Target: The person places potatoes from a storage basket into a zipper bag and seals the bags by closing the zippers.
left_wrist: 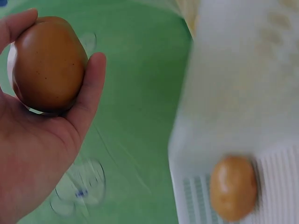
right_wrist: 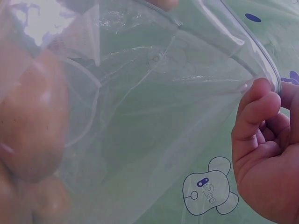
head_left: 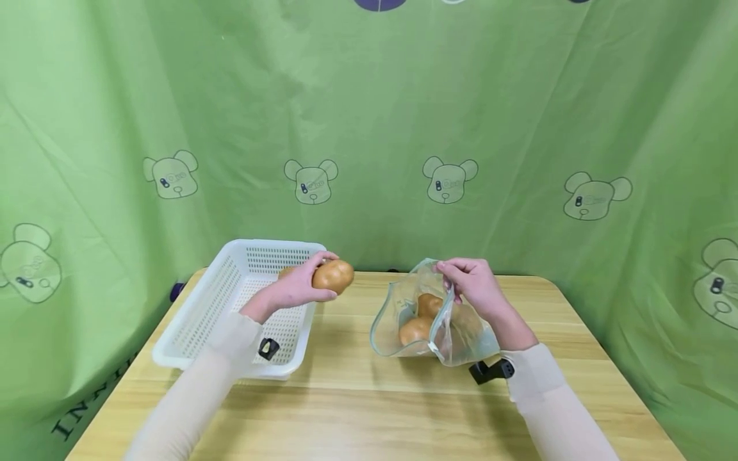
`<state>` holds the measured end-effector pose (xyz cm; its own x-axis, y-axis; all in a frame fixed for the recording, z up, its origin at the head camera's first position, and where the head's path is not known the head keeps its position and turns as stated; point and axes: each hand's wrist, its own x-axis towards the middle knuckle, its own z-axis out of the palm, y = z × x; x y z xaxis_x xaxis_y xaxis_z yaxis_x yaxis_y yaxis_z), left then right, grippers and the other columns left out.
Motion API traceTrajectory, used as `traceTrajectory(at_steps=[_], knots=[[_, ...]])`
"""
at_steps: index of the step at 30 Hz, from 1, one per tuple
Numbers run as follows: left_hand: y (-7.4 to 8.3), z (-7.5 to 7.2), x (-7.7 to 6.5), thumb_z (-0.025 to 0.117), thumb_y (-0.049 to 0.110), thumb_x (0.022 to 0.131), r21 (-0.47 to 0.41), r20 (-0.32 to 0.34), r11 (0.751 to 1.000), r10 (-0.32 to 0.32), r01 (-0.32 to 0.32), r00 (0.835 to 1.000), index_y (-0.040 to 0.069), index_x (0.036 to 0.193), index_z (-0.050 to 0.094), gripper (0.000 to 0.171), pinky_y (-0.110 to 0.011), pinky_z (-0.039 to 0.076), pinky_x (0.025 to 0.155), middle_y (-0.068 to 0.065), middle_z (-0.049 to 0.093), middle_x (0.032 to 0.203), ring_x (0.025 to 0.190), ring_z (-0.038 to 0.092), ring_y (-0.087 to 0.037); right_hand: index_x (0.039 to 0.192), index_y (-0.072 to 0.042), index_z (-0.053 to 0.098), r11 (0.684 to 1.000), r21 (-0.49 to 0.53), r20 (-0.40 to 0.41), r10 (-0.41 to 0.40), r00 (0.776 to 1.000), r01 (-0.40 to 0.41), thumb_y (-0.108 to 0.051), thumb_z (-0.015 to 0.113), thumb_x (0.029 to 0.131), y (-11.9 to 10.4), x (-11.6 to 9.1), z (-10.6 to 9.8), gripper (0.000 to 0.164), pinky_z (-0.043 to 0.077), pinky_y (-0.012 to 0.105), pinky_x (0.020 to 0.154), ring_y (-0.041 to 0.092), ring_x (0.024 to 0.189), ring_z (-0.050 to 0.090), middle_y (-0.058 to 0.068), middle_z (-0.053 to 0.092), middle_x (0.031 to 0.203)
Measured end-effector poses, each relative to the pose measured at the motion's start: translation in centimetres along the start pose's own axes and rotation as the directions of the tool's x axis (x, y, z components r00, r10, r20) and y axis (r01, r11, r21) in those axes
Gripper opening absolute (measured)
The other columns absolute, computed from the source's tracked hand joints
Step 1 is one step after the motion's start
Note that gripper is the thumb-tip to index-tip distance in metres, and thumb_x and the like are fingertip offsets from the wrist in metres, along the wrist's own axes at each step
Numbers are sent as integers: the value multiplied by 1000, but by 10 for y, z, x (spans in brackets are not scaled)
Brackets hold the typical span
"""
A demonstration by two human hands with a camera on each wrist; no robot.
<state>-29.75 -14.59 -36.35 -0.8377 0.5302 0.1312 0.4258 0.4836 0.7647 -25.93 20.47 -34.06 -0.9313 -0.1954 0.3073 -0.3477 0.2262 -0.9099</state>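
My left hand (head_left: 295,285) grips a smooth brown potato (head_left: 334,276) above the right rim of a white slotted basket (head_left: 193,320). The left wrist view shows thumb and fingers around this potato (left_wrist: 50,65). Another potato (left_wrist: 233,189) lies inside the basket at its far end, partly hidden by the hand in the head view. To the right, my right hand (head_left: 474,282) pinches the upper edge of a clear zip bag (head_left: 469,336). The bag's mouth gapes open. Several potatoes (head_left: 415,331) show through its plastic; in the right wrist view the bag hides their outlines partly.
Basket and bag stand on a light wooden table (head_left: 346,410), with a stretch of tabletop between them. A black wrist mount (head_left: 490,370) sits by the right cuff, and a small black part (head_left: 268,349) shows over the basket. Green curtain (head_left: 369,128) surrounds the table.
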Motion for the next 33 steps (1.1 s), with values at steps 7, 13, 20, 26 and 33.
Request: traceTrajectory(at_steps=[7,13,20,26,33], knots=[[28,27,-1,73,24,79,-58,80,996,75,-70,994,25,138,34,70,-41,47,87,-10,48,127,102,56,-22,91,2,69,1000,-4,1,5,1000,-5,-16,57,95,0,1,0,22,40,24,36,10,43,44,2,55,59],[40,46,0,71,21,82,-125,127,979,178,-163,976,18,140,33,70,-37,45,88,-4,50,126,103,56,-17,90,0,69,1000,5,-1,14,1000,-14,-18,57,95,0,2,2,23,40,22,36,9,44,44,1,55,60],[47,60,0,71,25,83,-108,132,975,208,-195,969,23,143,32,71,-33,45,90,-1,50,128,106,54,-14,86,-9,72,1000,21,-10,17,1000,-17,-18,57,95,0,3,6,19,39,21,36,8,43,44,0,55,59],[55,66,0,70,23,83,-140,114,963,249,-232,962,23,143,32,71,-32,45,90,-1,48,131,107,54,-13,84,-12,72,999,21,-28,26,999,-25,-18,58,95,1,5,7,19,38,20,35,8,43,43,0,55,59],[62,77,7,69,26,85,-136,115,961,257,-241,960,20,144,32,70,-28,45,90,-4,48,132,107,54,-12,85,-8,72,1000,0,-11,30,999,-30,-18,58,95,0,5,8,20,39,21,36,7,43,43,0,55,58]])
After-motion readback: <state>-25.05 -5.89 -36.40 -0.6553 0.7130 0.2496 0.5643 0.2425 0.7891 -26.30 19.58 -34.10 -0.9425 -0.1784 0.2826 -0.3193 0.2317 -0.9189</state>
